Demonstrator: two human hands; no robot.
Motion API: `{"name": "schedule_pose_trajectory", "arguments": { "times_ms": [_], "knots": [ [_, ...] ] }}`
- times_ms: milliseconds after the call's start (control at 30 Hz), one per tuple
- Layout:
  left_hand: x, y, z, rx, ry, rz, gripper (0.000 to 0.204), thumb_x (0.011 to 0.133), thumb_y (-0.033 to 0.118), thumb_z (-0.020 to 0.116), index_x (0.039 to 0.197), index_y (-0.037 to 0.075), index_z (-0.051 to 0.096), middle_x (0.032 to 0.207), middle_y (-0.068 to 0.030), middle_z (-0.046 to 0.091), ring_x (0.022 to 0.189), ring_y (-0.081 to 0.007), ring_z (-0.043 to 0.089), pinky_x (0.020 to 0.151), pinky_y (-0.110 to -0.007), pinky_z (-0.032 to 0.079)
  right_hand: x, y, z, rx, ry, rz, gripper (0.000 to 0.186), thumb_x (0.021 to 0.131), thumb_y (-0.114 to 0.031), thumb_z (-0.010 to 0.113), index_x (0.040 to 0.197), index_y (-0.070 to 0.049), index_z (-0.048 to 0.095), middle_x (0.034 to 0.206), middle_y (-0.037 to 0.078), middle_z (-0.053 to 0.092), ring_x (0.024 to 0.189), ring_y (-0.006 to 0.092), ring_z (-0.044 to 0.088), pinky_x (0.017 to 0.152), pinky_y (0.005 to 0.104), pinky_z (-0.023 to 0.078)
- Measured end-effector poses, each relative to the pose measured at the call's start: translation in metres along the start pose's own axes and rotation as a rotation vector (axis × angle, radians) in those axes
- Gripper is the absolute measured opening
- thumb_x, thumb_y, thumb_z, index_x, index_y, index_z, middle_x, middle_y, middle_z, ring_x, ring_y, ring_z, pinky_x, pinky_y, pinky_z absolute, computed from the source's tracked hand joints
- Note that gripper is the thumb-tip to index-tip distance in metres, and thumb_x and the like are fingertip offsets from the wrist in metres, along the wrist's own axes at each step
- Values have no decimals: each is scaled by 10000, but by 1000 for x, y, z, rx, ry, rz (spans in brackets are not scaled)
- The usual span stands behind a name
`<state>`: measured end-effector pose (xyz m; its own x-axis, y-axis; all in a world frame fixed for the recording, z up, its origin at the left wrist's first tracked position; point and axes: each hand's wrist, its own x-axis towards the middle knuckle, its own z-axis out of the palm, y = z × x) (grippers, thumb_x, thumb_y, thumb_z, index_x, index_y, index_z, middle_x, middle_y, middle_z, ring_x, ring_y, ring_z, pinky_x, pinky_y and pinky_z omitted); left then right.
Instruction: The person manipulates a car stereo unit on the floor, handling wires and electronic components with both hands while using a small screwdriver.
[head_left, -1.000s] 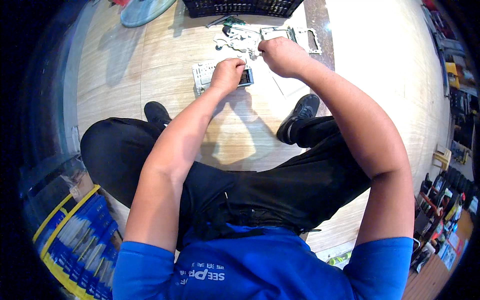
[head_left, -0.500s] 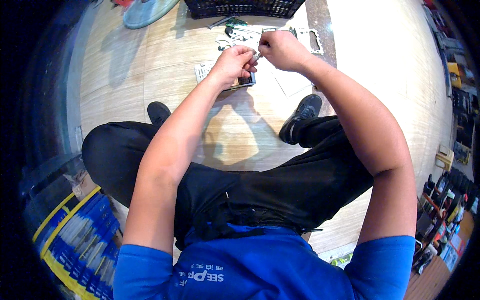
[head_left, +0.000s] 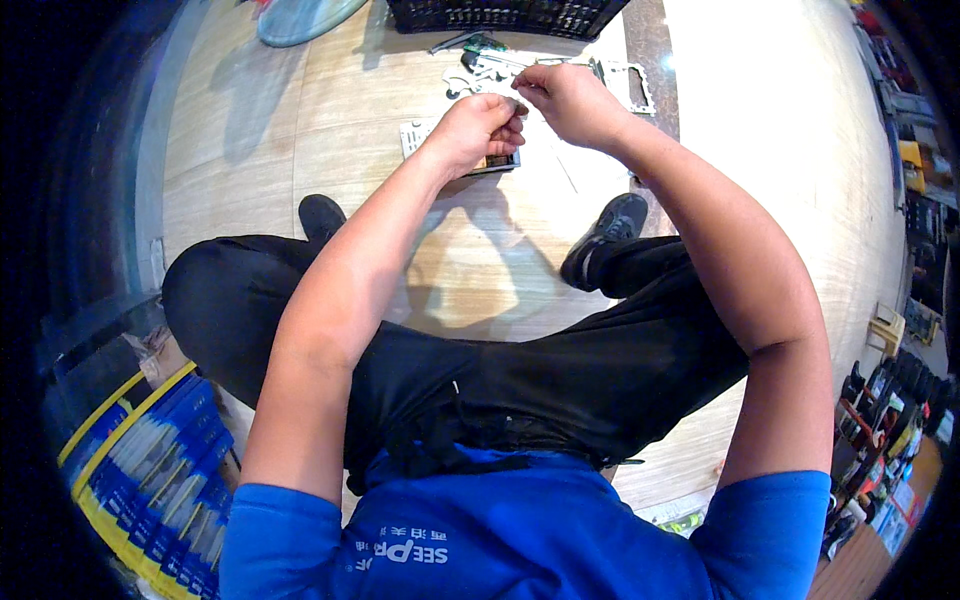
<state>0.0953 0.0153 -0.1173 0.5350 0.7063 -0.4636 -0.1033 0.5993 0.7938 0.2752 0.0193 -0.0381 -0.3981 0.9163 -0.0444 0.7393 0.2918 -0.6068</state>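
Note:
My left hand (head_left: pixel 472 130) is closed in a pinch on a small dark piece at its fingertips, too small to name. Just to its right, my right hand (head_left: pixel 578 104) has its thumb and fingers pressed together; whatever they hold, if anything, is hidden. The two hands are close but apart. Partly covered by my left hand, a boxy metal unit lies on the floor, with a slotted pale plate (head_left: pixel 416 137) at its left and a dark open section (head_left: pixel 501 161) at its right. Beyond the hands lie several pale loose parts (head_left: pixel 490 72).
A black plastic crate (head_left: pixel 505 18) stands at the far side. Before it lie a green-handled tool (head_left: pixel 484 42) and a pale frame (head_left: pixel 640 92). My shoes (head_left: pixel 612 232) flank the work area. Blue packs (head_left: pixel 165 480) fill a yellow-edged rack lower left; cluttered goods (head_left: pixel 895 430) line the right.
My right hand has drawn slightly away from the left, and its fingers have shifted. My left hand keeps its pinch. The whole view has shifted a little.

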Motion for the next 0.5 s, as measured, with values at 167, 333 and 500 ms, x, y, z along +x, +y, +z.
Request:
{"name": "schedule_pose_trajectory", "arguments": {
  "times_ms": [167,333,500],
  "knots": [
    [2,-1,-10,-92,-128,48,197,1067,234,495,1044,62,589,915,-41,628,843,-169,639,779,-328,553,-3,-3,0,54,-30,22,202,898,-213,646,964,-43,732,874,201,713,862,388,689,796,469,532],
    [1,-2,-12,-129,-155,63,196,1064,248,510,1035,68,584,899,-41,620,841,-168,637,780,-329,552,0,-2,0,-17,-5,-17,171,882,-177,646,923,-34,731,857,215,702,843,401,681,779,474,529],
    [-1,-1,-15,-143,-157,58,214,1065,261,512,1013,64,579,871,-36,609,822,-171,632,779,-333,551,2,-2,0,-72,-29,-27,154,868,-147,644,908,-24,728,841,226,695,831,408,678,778,475,531]
  ]
}}
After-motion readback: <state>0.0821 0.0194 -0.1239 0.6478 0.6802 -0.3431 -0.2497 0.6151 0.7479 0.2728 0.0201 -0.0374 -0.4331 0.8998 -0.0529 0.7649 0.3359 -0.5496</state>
